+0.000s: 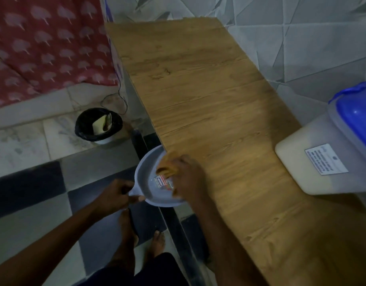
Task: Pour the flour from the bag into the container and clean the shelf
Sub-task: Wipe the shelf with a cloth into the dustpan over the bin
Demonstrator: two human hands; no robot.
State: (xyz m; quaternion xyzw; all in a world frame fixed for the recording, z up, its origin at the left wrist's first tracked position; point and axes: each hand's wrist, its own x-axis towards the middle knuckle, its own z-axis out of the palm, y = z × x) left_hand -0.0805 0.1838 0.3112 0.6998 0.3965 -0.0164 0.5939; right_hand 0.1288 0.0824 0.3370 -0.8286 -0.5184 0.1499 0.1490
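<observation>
A long wooden shelf [209,96] runs from the near right up to the tiled wall. On its right side stands a clear plastic container [314,162] filled with pale flour, with a blue lid [355,118] and a white label. My left hand [114,195] grips the handle of a grey dustpan [149,172] held just under the shelf's front edge. My right hand [186,176] presses a brownish cloth or sponge [168,165] at that edge, over the pan. A printed sticker shows inside the pan. The flour bag is not in view.
A small bin [98,125] with a black liner and a yellowish piece inside stands on the floor to the left. A thin cable trails behind it. A red patterned cloth [43,44] hangs at the upper left. My feet [140,240] stand on checkered tiles.
</observation>
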